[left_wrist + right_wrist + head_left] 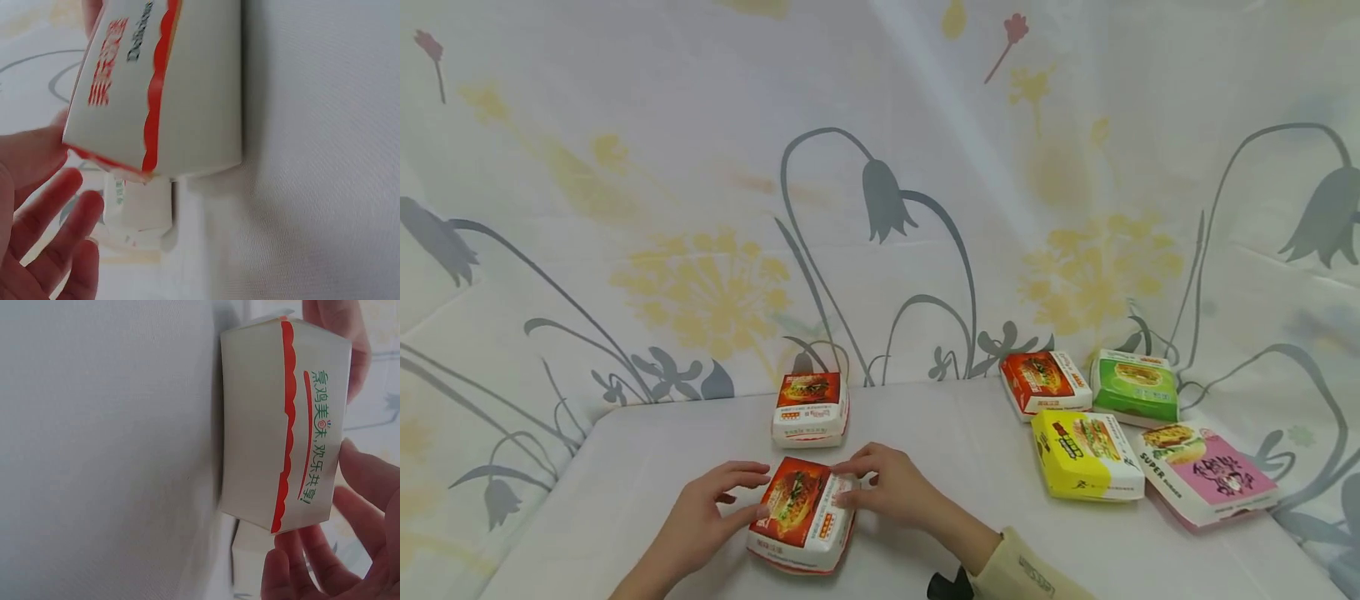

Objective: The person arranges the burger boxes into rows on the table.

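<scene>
A burger box (802, 515) with a red burger picture on its lid lies on the white table between both hands. In the head view, my left hand (703, 508) is at its left side, the thumb touching the lid's edge. The left wrist view shows the other left fingers (65, 250) spread apart from the box. On the box's right, my right hand (898, 487) rests its thumb and index finger on the lid. Its remaining fingers (306, 562) hang loosely near the far side. Behind stands a matching red-topped burger box (809, 408).
Farther right sit another red burger box (1045, 383), a green one (1135, 386), a yellow one (1087, 456) and a pink one (1210, 475), close together. A flower-printed curtain (917, 275) rises behind the table. By the right sleeve (1026, 571) is a black object (951, 585).
</scene>
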Demonstrator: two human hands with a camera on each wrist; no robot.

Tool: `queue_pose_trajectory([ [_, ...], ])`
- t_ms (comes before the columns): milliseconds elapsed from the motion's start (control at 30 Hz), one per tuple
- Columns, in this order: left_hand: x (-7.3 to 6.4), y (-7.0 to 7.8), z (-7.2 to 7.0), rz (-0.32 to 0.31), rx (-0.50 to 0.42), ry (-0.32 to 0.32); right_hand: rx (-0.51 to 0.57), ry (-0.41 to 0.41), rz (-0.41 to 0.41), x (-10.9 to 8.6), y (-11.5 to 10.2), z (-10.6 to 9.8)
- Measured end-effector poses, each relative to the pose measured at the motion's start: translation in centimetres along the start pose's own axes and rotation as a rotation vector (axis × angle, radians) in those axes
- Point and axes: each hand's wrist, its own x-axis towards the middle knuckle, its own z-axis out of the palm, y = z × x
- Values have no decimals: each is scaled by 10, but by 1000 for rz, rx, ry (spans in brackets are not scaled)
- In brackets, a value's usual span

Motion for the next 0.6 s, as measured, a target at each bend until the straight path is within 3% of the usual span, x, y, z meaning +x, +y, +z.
queue_pose_trajectory([
  [100, -1, 4, 1, 4, 62, 13, -6, 14, 28, -3, -2, 1],
  [233, -2, 8, 1, 10, 96, -21, -8, 34, 44, -7, -5, 3],
  [400, -5, 4, -2, 20, 40, -77, -33, 44, 61, -9, -8, 5],
  [600, -6, -8, -5, 69, -62, -137, -47, 19, 20, -15, -6, 2],
])
